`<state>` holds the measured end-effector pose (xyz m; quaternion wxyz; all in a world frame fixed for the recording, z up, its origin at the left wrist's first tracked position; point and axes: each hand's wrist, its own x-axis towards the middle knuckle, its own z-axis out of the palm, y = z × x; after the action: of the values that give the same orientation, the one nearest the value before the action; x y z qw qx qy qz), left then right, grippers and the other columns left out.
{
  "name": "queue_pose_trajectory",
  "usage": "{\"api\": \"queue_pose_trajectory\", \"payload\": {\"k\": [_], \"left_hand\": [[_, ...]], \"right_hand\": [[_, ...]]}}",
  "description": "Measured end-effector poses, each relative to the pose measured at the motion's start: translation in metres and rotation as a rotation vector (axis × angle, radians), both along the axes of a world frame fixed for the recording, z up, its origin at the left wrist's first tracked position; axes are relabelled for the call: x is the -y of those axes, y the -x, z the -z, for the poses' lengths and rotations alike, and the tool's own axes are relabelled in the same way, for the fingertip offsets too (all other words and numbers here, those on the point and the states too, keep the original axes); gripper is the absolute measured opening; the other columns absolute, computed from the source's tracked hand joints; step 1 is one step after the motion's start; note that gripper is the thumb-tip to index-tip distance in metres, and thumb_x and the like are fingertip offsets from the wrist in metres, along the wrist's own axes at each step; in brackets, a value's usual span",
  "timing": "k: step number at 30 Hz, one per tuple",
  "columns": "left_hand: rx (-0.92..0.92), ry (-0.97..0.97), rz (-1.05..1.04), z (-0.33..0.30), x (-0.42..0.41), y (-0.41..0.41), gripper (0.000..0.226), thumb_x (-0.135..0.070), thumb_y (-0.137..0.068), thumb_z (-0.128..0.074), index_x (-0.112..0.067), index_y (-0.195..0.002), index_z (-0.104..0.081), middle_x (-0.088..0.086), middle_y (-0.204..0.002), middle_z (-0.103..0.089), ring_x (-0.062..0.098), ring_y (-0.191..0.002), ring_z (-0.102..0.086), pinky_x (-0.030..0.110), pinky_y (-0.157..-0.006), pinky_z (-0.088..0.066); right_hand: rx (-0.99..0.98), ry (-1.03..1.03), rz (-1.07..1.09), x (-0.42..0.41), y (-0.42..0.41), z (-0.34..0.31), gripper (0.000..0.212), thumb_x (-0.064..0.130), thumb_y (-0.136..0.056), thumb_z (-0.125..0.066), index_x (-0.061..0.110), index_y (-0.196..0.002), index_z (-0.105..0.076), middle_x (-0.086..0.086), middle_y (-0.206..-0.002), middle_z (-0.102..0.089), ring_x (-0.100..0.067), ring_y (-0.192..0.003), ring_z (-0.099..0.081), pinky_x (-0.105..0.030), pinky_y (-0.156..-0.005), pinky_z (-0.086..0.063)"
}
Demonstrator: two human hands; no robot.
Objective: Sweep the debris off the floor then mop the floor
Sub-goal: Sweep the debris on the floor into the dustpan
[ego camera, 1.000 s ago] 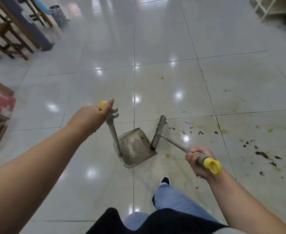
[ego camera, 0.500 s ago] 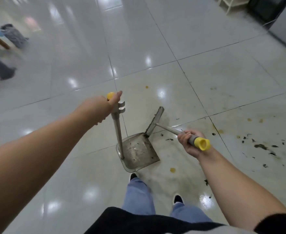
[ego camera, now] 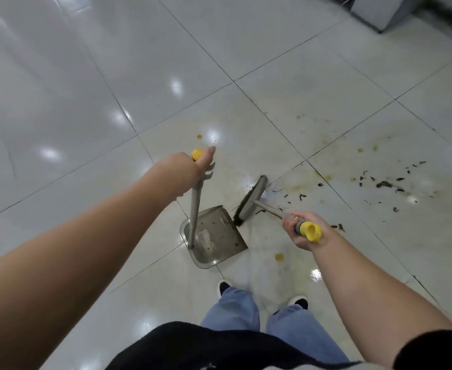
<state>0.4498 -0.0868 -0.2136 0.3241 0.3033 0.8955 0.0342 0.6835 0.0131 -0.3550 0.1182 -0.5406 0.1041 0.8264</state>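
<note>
Two hands busy in the head view, one tool each. Left hand (ego camera: 190, 166) wrapped around the yellow-capped top of the dustpan handle (ego camera: 195, 209), holding it upright, with the dustpan (ego camera: 214, 236) flat on the floor (ego camera: 86, 102) straight below that hand. Right hand (ego camera: 301, 231) clamped on the grip of the broom (ego camera: 251, 200), yellow end cap poking out toward the wrist, broom head resting just off the pan's open lip, out in front of the knuckles.

Probably mid-sweep, nowhere near mopping yet. To do it well: keep the pan lip pressed flat so nothing slides under, lean the handle back a touch, then pull short low strokes toward the lip instead of one big flick. Wet-looking tile, so bits will likely stick and smear; might need a second pass.

Count, roughly:
- one dustpan, one broom
- one main scatter of dark debris (ego camera: 385, 184) well out past the right hand, plus a smaller trail (ego camera: 294, 197) just beyond the broom head
- a few specks already in the pan, too small to count
- several yellowish drips; nearest one (ego camera: 279, 257) just below the right hand, another (ego camera: 199, 136) just past the left
- two shoes, no mop anywhere in view
</note>
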Motion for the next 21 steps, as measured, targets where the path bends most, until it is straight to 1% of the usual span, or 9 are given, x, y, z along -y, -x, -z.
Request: {"api": "queue_pose_trajectory", "payload": {"k": [3,5,7,9,11,13,15,17,21], "left_hand": [[-0.005,-0.01,0.003,0.007,-0.009,0.002,0.077,-0.072,-0.083,-0.023,-0.005,-0.057,-0.049,0.008,-0.048,-0.052,0.022,-0.045,-0.052,0.025,-0.05,-0.043],[0.01,-0.043,-0.003,0.01,-0.014,0.001,0.079,-0.075,-0.08,-0.023,-0.006,-0.053,-0.05,0.004,-0.034,-0.05,0.021,-0.041,-0.052,0.023,-0.045,-0.04],[0.035,-0.074,-0.002,0.01,-0.018,-0.001,0.08,-0.078,-0.077,-0.023,-0.008,-0.05,-0.05,-0.003,-0.022,-0.043,0.02,-0.039,-0.051,0.021,-0.043,-0.037],[0.042,-0.088,0.0,0.011,-0.02,-0.004,0.08,-0.08,-0.073,-0.022,-0.009,-0.05,-0.051,-0.006,-0.022,-0.042,0.018,-0.035,-0.049,0.019,-0.041,-0.037],[0.04,-0.102,0.01,0.012,-0.021,-0.01,0.079,-0.08,-0.072,-0.022,-0.01,-0.051,-0.051,-0.008,-0.022,-0.043,0.015,-0.029,-0.047,0.017,-0.039,-0.036],[0.033,-0.113,0.018,0.015,-0.023,-0.017,0.077,-0.079,-0.073,-0.022,-0.011,-0.051,-0.051,-0.009,-0.022,-0.042,0.011,-0.023,-0.043,0.016,-0.038,-0.035],[0.023,-0.124,0.014,0.016,-0.024,-0.02,0.077,-0.078,-0.073,-0.023,-0.011,-0.048,-0.051,-0.009,-0.022,-0.043,0.008,-0.017,-0.04,0.016,-0.039,-0.034],[0.016,-0.132,0.016,0.016,-0.024,-0.025,0.079,-0.079,-0.073,-0.022,-0.012,-0.043,-0.05,-0.009,-0.023,-0.043,0.009,-0.018,-0.041,0.017,-0.04,-0.035],[0.003,-0.134,0.012,0.014,-0.023,-0.036,0.079,-0.079,-0.071,-0.021,-0.011,-0.043,-0.051,-0.009,-0.023,-0.043,0.016,-0.028,-0.047,0.019,-0.042,-0.037]], "right_hand": [[0.076,0.011,0.006,0.008,-0.027,-0.001,0.027,0.019,-0.099,-0.044,-0.005,-0.087,-0.048,-0.011,-0.065,-0.048,-0.013,-0.025,-0.047,-0.015,-0.026,-0.038],[0.091,0.024,0.048,0.014,-0.044,0.0,0.027,0.02,-0.098,-0.045,-0.006,-0.09,-0.048,-0.016,-0.061,-0.051,-0.014,-0.025,-0.048,-0.016,-0.026,-0.039],[0.099,0.033,0.093,0.019,-0.062,0.002,0.028,0.02,-0.098,-0.045,-0.006,-0.091,-0.048,-0.016,-0.067,-0.049,-0.015,-0.026,-0.048,-0.016,-0.027,-0.039],[0.115,0.017,0.13,0.021,-0.08,0.003,0.027,0.02,-0.098,-0.045,-0.006,-0.091,-0.048,-0.012,-0.074,-0.045,-0.015,-0.027,-0.049,-0.015,-0.027,-0.04],[0.133,-0.003,0.155,0.022,-0.097,0.0,0.026,0.019,-0.099,-0.046,-0.006,-0.092,-0.047,-0.012,-0.075,-0.044,-0.015,-0.028,-0.05,-0.016,-0.028,-0.04],[0.147,-0.019,0.171,0.022,-0.113,-0.003,0.027,0.02,-0.099,-0.046,-0.006,-0.092,-0.047,-0.013,-0.075,-0.045,-0.015,-0.028,-0.05,-0.015,-0.028,-0.04],[0.15,-0.023,0.181,0.025,-0.123,-0.005,0.028,0.02,-0.099,-0.045,-0.007,-0.092,-0.048,-0.016,-0.068,-0.048,-0.015,-0.027,-0.049,-0.015,-0.027,-0.04],[0.169,-0.027,0.191,0.025,-0.135,-0.008,0.029,0.02,-0.098,-0.046,-0.008,-0.092,-0.049,-0.017,-0.06,-0.05,-0.015,-0.027,-0.049,-0.015,-0.027,-0.04],[0.198,-0.023,0.181,0.025,-0.159,-0.013,0.029,0.022,-0.1,-0.044,-0.006,-0.091,-0.048,-0.017,-0.064,-0.051,-0.014,-0.027,-0.05,-0.013,-0.028,-0.04]]}}
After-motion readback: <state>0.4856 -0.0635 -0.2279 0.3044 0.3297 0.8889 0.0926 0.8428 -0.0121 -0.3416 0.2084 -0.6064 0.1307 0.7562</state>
